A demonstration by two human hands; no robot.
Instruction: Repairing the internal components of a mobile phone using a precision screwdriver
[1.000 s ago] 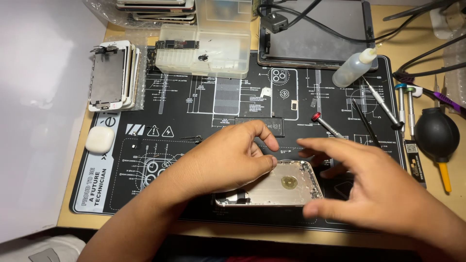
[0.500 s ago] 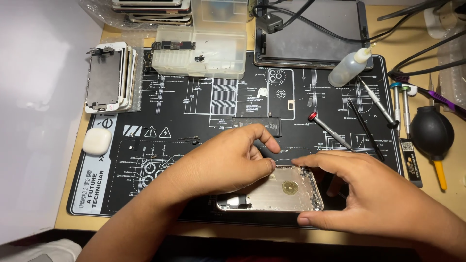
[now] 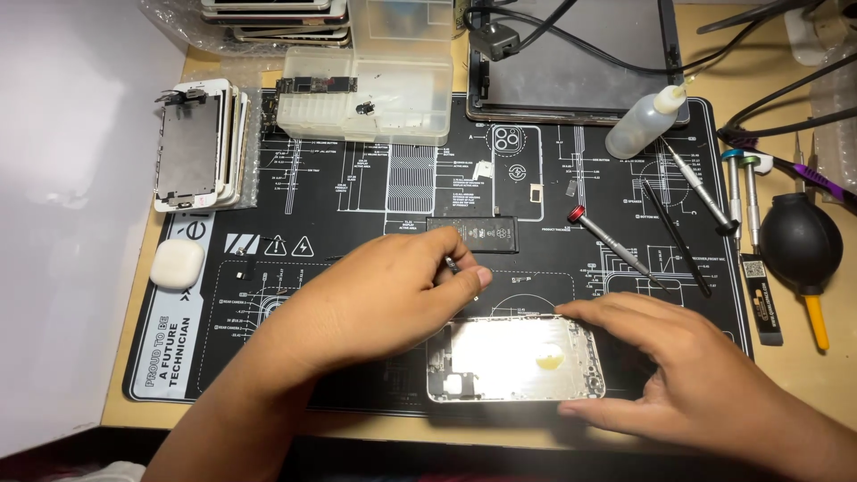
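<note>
Black repair mat (image 3: 339,178) on a wooden desk. At its near edge, an open phone housing (image 3: 513,361). Left hand (image 3: 375,299) above its top-left corner, pinching a thin metal tool (image 3: 453,265). Right hand (image 3: 687,366) spread, fingers steadying the housing's right side. Beyond the housing: black battery (image 3: 473,234), red-capped screwdriver (image 3: 616,250).

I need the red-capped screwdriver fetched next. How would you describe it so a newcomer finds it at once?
Start at the black repair mat and go to its right half, just right of the small black battery. The screwdriver lies there slanting down to the right, apart from both hands. Its round red cap at the upper end sets it apart from the black and silver tools beside it.
</note>
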